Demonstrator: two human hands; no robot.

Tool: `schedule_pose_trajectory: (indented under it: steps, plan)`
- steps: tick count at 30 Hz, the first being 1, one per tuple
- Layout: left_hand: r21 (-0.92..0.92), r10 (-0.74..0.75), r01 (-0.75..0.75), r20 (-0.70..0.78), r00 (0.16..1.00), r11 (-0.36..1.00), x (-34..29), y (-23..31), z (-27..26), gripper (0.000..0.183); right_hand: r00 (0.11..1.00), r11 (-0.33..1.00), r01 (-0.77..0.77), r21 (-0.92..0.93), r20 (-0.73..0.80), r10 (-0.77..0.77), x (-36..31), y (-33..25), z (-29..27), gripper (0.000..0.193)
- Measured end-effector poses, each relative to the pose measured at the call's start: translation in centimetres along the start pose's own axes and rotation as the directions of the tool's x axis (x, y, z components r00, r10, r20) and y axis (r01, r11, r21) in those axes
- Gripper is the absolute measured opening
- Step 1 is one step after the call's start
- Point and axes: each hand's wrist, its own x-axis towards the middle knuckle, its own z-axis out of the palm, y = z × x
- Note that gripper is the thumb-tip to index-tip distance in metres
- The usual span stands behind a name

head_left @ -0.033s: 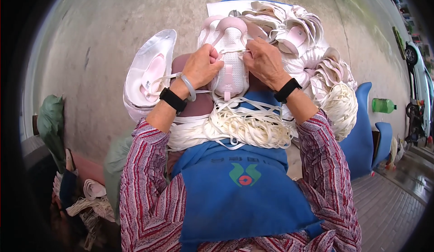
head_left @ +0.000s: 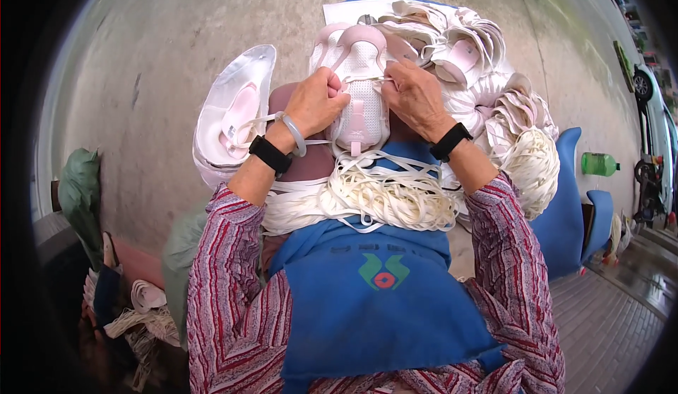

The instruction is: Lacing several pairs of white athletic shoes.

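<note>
A white and pink shoe upper [head_left: 365,101] lies across my lap between my hands, its pink pull tab toward me. A thin white shoelace [head_left: 364,79] runs across its mesh. My left hand [head_left: 319,104] is closed in a pinch on the lace at the upper's left side. My right hand [head_left: 417,98] pinches the lace at the right side, knuckles up. The exact lace ends are hidden by my fingers. Nearer me, a loose heap of cream-white laces [head_left: 388,200] rests on my lap over a blue apron [head_left: 381,316].
Stacked white and pink uppers [head_left: 233,122] stand at the left. More bundled uppers [head_left: 466,55] lie at the far right, beside a coil of laces [head_left: 531,171]. Beyond are a blue chair [head_left: 558,210] and a green bottle [head_left: 599,164]. Green sacks [head_left: 81,192] stand at the left.
</note>
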Motion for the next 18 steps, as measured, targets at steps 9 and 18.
schedule_pose_trajectory:
  steps: [9, 18]
  plan:
    - [0.016, -0.086, 0.085, 0.075, 0.993, 0.996, -0.6, 0.5, -1.3, 0.028, 0.962, 0.946, -0.229, 0.228, 0.204, 0.183, -2.9, 0.3, -1.0, 0.031]
    - [0.014, -0.009, 0.009, 0.026, 1.000, 1.000, -0.2, -0.2, -0.6, 0.033, 0.919, 0.964, 0.187, 0.190, 0.312, -0.240, -3.8, -3.6, -0.6, 0.014]
